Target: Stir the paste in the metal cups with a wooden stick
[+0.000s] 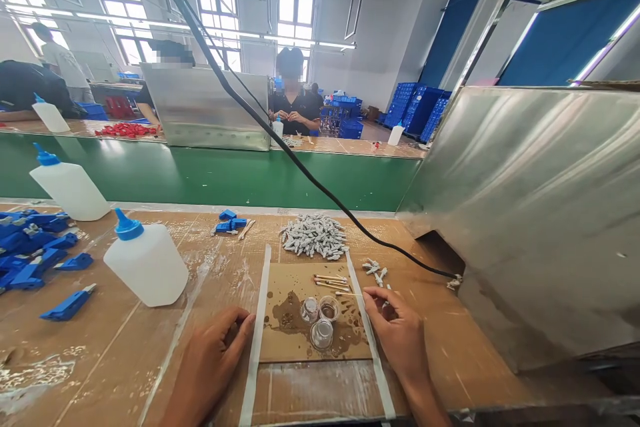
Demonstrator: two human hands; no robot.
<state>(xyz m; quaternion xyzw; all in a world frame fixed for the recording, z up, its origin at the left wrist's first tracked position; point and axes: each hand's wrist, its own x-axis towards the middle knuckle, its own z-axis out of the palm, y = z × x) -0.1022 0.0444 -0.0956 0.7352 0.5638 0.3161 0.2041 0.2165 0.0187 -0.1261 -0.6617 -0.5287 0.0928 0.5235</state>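
Observation:
My right hand (400,330) pinches a thin cotton swab (350,293), its tip pointing left over the brown cardboard sheet (285,277). Under the swab stand small clear plastic cups: an upright one with liquid (329,308) and two that look upturned, one at left (309,309) and one nearer me (321,333). Several used swabs (331,280) with dark tips lie just beyond. To the left of the sheet, my left hand (215,353) rests on the table with fingers loosely curled; nothing shows in it. Wet stains spread around the cups.
A heap of small grey parts (314,237) sits behind the sheet, with a few loose grey ones (375,271) at right. Blue parts (30,253) and white squeeze bottles (147,263) stand left. A black cable (320,183) crosses above; a metal housing (540,213) bounds the right.

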